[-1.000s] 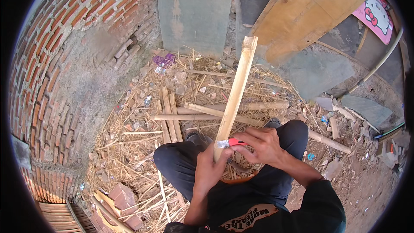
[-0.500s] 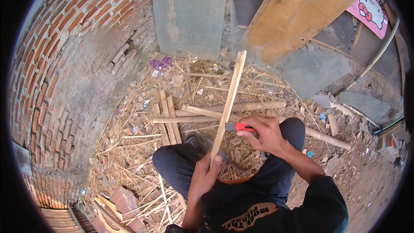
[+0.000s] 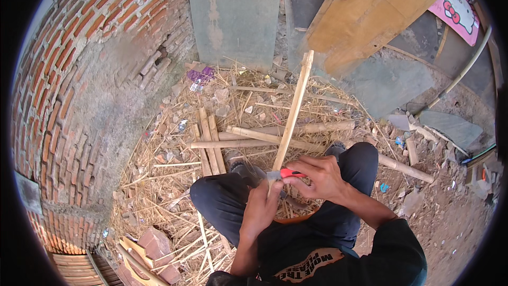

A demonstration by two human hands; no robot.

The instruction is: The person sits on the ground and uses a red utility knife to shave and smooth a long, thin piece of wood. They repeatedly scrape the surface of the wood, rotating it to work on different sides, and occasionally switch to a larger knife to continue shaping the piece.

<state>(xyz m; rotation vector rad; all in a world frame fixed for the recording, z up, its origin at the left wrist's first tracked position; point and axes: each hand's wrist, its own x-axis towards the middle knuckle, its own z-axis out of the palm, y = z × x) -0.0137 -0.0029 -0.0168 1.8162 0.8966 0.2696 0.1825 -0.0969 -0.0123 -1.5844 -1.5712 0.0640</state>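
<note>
While the left fingers grip a bamboo strip and the right fingers a red-handled knife, straw litters the ground beside a brick wall.

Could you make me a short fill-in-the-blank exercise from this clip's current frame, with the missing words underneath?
1. The right hand holds a bladed tool with a ____-and-black handle.
2. The left hand holds a long pale strip, its far end pointing ____ from the person's body.
3. The wall on the picture's left is built of ____.
4. The panel with the cartoon figure, at upper right, has a ____ background.

Missing words: red; away; bricks; pink
</note>
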